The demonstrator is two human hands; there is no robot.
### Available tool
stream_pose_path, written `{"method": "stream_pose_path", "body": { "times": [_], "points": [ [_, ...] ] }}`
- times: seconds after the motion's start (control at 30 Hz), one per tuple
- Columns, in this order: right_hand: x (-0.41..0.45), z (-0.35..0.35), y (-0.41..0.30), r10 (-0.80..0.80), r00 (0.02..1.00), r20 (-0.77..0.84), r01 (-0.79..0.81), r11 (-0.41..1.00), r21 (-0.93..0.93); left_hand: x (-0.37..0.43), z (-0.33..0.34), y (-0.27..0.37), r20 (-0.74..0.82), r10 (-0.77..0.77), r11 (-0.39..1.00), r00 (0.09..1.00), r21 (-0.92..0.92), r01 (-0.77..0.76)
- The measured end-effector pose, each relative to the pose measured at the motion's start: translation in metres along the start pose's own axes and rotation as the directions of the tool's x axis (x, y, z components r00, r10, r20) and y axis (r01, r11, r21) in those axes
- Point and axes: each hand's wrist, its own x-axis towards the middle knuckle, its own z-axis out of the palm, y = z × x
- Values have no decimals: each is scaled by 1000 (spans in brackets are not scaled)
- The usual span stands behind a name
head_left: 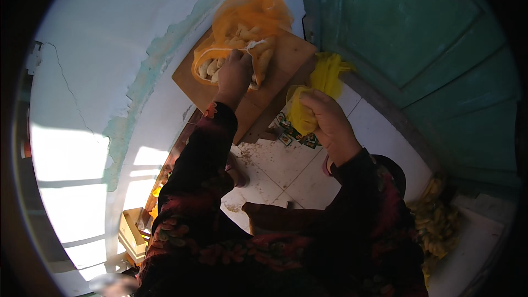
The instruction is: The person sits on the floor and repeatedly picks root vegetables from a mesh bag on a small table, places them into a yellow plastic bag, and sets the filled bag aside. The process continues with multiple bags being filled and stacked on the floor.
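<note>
An orange mesh bag (251, 12) with a white drawstring lies on a brown wooden table (247, 109), its mouth towards me. Pale oblong pieces (212, 67) fill it; I cannot tell exactly what they are. My left hand (236, 72) reaches into the bag's mouth. Its fingers point down among the pieces and are mostly hidden, so any hold is unclear. To the right of the table, my right hand (328, 119) grips a small yellow mesh bag (303, 117), which is bunched up. More yellow netting (328, 76) hangs at the table's right corner.
Small printed packets (284, 138) lie on the tiled floor (276, 165) under the table. A green door (412, 49) stands at the right, with filled yellow net bags (437, 218) below it. A peeling wall (95, 78) and a cardboard box (132, 235) are on the left.
</note>
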Motion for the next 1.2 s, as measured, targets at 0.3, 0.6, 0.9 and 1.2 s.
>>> {"method": "stream_pose_path", "body": {
  "times": [0.3,0.6,0.9,1.2],
  "points": [
    [4,-5,2,18,1000,-9,-18,1000,17,-32,-19,-21,-48,-555,682,830,-597,422],
    [4,2,13,-15,1000,-26,11,992,-128,-101,-102,85,312,-480,-125,820,-949,288],
    [8,6,6,-347,935,-73,234,758,-609,-102,-99,122,154,-301,501,941,-814,293],
    [3,15,9,-552,826,116,426,476,-769,-92,-82,123,18,48,873,999,-486,-33]
  ]
}}
